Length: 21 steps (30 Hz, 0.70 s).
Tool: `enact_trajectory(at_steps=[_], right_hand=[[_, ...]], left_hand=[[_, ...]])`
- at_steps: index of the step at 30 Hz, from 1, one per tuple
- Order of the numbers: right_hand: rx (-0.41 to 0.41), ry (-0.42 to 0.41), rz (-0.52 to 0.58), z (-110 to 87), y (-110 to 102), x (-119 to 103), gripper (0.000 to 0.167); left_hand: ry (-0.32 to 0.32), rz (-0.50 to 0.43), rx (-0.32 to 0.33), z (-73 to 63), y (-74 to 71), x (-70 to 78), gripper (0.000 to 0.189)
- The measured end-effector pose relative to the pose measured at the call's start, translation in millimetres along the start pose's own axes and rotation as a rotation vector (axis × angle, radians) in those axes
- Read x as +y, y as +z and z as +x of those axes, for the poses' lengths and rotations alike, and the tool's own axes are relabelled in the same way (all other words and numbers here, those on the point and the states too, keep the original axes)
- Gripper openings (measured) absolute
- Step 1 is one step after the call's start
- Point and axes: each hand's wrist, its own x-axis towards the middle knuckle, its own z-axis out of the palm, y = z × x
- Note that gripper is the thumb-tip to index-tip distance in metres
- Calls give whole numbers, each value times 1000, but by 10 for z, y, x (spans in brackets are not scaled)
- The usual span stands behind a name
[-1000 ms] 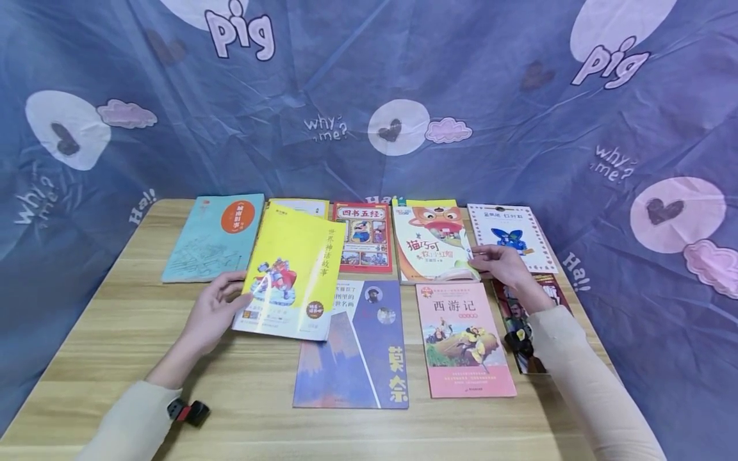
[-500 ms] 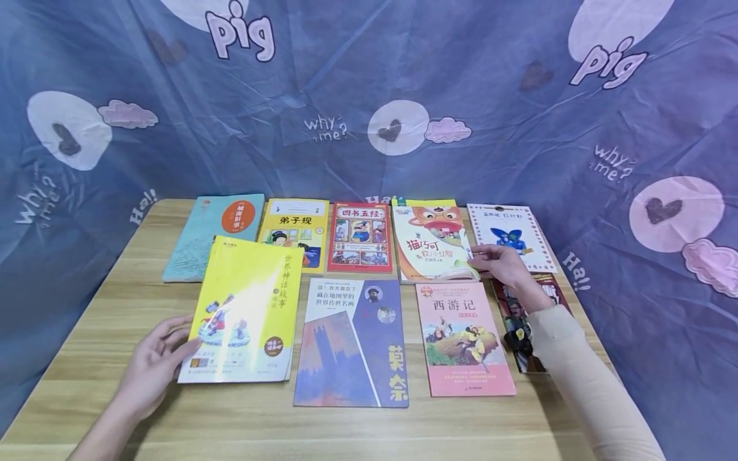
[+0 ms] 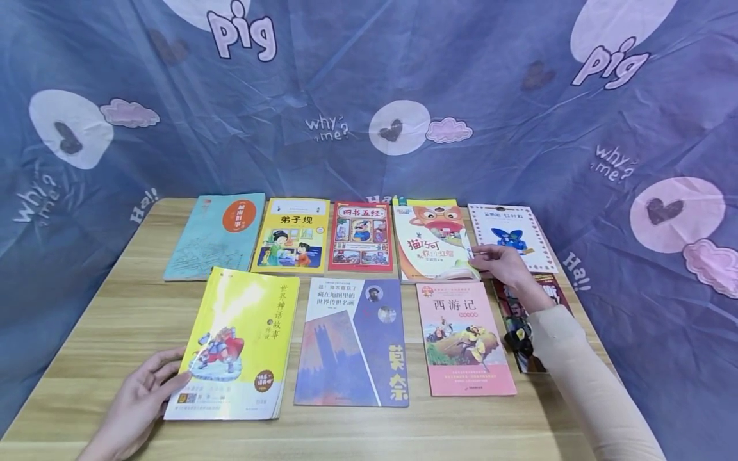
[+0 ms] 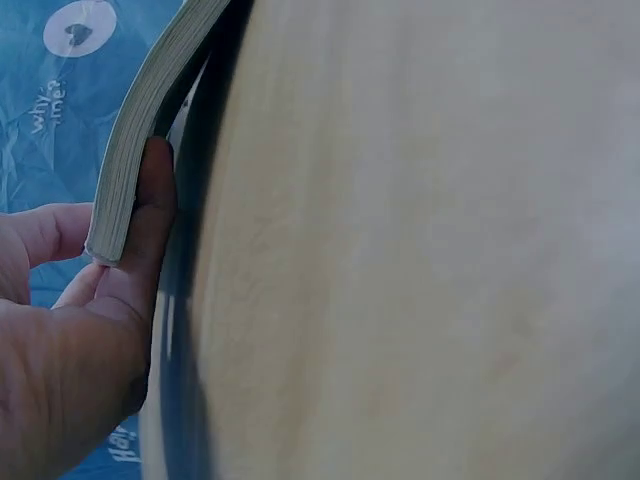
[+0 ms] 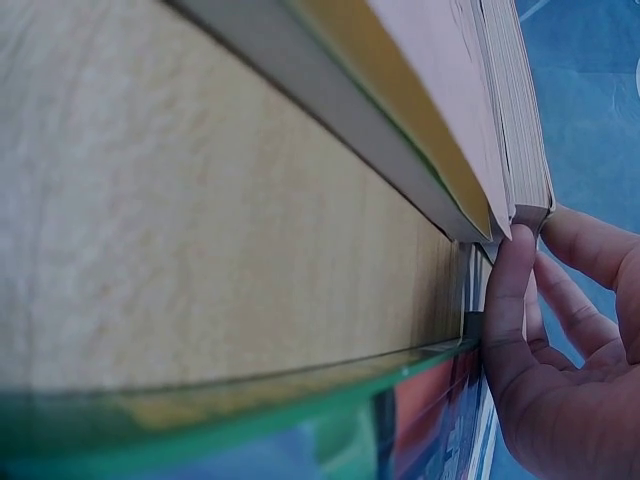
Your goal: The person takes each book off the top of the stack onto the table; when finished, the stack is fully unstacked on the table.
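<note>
My left hand (image 3: 141,397) grips the lower left edge of a yellow paperback book (image 3: 259,358) with a caped figure on its cover. In the left wrist view the left hand (image 4: 80,340) has the thick book (image 4: 135,150) between thumb and fingers, with fingers reaching under it. My right hand (image 3: 500,262) pinches the right edge of a white picture book (image 3: 426,246) with an orange cat on the cover. The right wrist view shows the right hand (image 5: 570,370) with its fingertips around the corner of the page block (image 5: 515,110).
Along the back lie a teal book (image 3: 210,237), a yellow-and-white book (image 3: 294,221), a red book (image 3: 360,237) and a heart-bordered white book (image 3: 510,224). In front are a purple book (image 3: 352,346), a pink book (image 3: 464,339) and a dark book (image 3: 527,301). A blue curtain (image 3: 323,77) hangs behind the table (image 3: 81,358).
The left hand has carried the yellow book left and toward the front, off the purple book and the yellow-and-white book that it overlapped. The right hand has stayed in place.
</note>
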Motion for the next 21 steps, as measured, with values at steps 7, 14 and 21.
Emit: enact_trajectory(at_steps=[7, 14, 21], right_hand=[[-1, 0, 6, 5, -3, 6, 54], [-13, 6, 11, 42, -4, 27, 55], [-14, 3, 18, 41, -2, 24, 55]], left_hand=[[-39, 60, -23, 10, 53, 27, 42], [-158, 206, -60, 45, 61, 176, 68], [-101, 588, 6, 84, 41, 351, 66]])
